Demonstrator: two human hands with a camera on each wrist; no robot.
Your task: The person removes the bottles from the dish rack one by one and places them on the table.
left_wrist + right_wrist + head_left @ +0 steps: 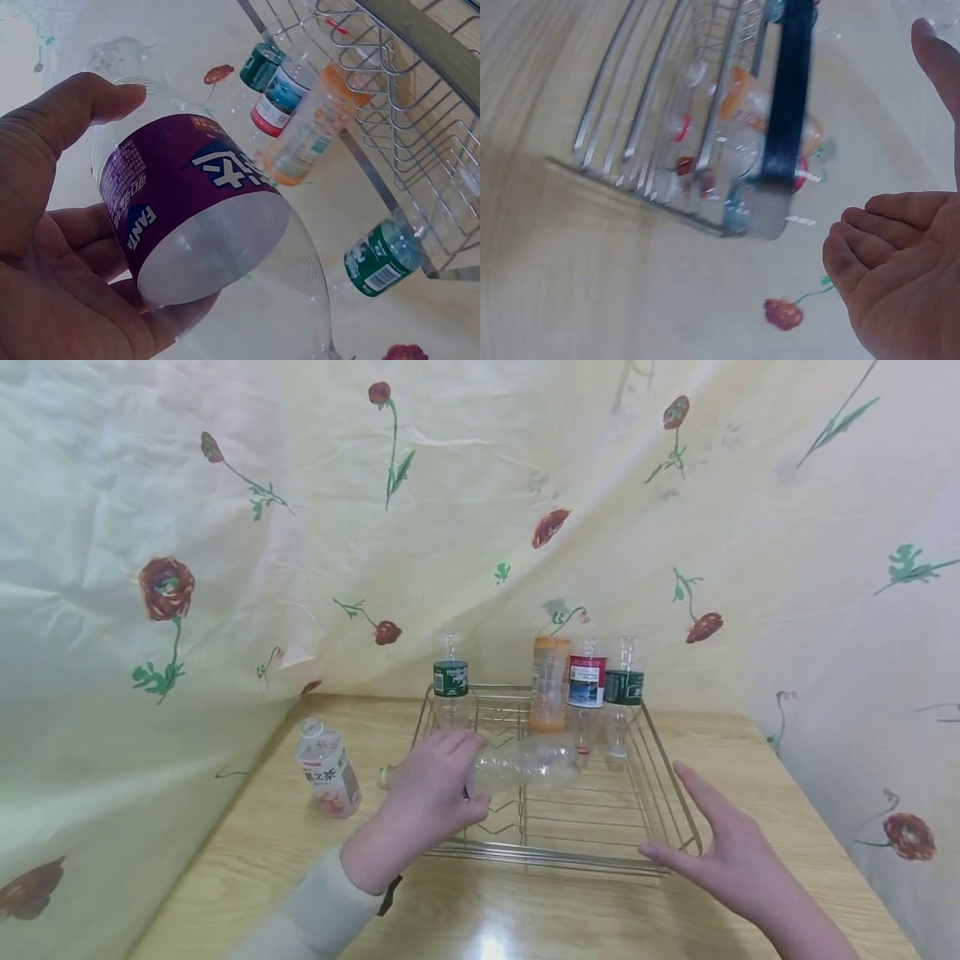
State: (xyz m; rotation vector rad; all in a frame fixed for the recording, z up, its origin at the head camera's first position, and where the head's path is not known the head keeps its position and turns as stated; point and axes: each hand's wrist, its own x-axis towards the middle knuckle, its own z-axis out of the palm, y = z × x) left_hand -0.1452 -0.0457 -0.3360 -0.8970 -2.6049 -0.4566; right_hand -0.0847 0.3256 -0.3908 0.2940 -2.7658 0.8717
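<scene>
My left hand (438, 777) grips a clear plastic bottle (532, 760) with a purple Fanta label (180, 180), thumb on one side and fingers around the other. The bottle lies sideways over the wire rack (555, 856), its neck pointing left. My right hand (723, 852) is beside the rack's front right corner, thumb and fingers spread, holding nothing. At the rack's back stand a green-labelled bottle (451, 679), an orange bottle (550, 685), a red-and-white-labelled bottle (587, 682) and another green-labelled bottle (624, 687).
Left of the rack, a clear bottle with a white and pink label (328, 772) stands uncapped on the wooden table (255, 868). A flower-patterned cloth (465, 510) hangs behind and along both sides of the table.
</scene>
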